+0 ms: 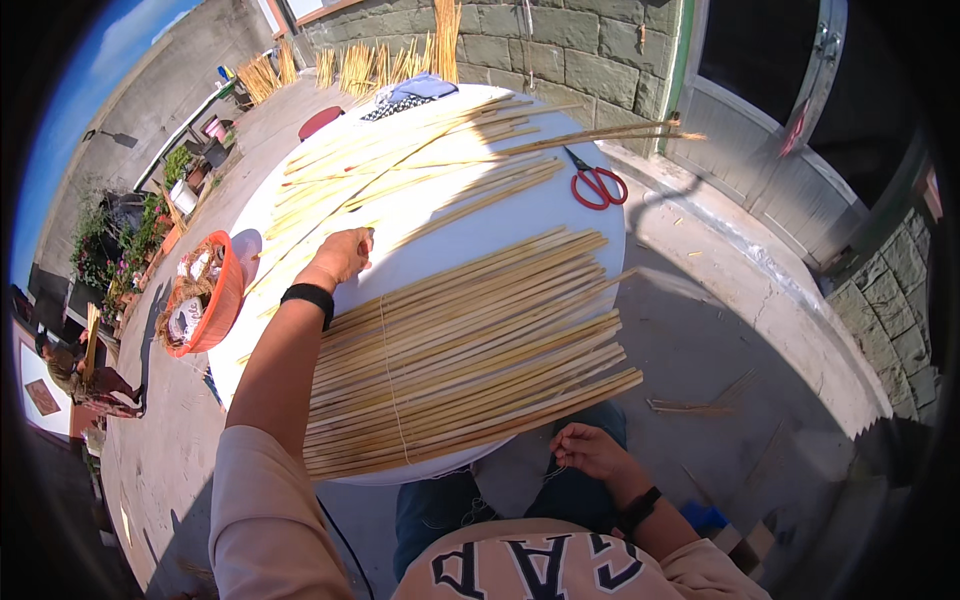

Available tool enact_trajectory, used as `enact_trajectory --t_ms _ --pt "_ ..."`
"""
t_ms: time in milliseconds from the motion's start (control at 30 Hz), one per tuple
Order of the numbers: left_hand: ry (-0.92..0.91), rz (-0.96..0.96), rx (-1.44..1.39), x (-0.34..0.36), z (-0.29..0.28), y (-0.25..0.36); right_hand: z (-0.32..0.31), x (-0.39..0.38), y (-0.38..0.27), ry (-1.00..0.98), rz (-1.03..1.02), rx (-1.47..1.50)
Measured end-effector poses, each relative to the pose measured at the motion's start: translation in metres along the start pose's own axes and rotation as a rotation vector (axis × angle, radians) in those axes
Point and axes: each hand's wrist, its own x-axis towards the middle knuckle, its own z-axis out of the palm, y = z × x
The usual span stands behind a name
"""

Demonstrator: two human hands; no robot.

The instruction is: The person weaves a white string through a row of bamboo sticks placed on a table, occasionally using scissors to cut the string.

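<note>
My left hand (343, 255) reaches over the white round table (560, 130), fingers curled at a small greenish thing I cannot make out, beside the upper scattered straw-coloured stalks (500, 185). Below it a flat row of stalks (500, 370) lies side by side, crossed by a thin pale thread (395, 400). My right hand (590, 450) is low beside the table's near edge, above my legs, fingertips pinched on what looks like fine thread. Red-handled scissors (598, 187) rest at the table's right.
An orange basket (210, 320) of tangled material sits left. A co-worker (70, 375) holding stalks is far left. Behind are standing stalk bundles (360, 72), potted plants (150, 230), a stone wall (560, 50) and a metal door (770, 180) with a step.
</note>
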Motion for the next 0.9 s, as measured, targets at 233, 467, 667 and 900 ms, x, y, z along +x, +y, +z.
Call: enact_trajectory --t_ms 233,467,667,900 --pt "-0.006 -0.041 -0.176 0.001 0.002 0.002 -0.005 -0.001 0.0 0.003 -0.006 -0.013" --pt "-0.046 -0.104 -0.288 -0.001 0.0 -0.001 -0.006 0.002 0.0 0.002 0.001 -0.02" --pt "0.05 -0.079 -0.18 -0.006 0.004 -0.009 0.004 0.003 -0.002 0.026 -0.009 -0.042" --pt "0.104 -0.034 -0.28 -0.034 -0.02 0.012 0.001 0.003 0.0 0.045 -0.022 -0.045"
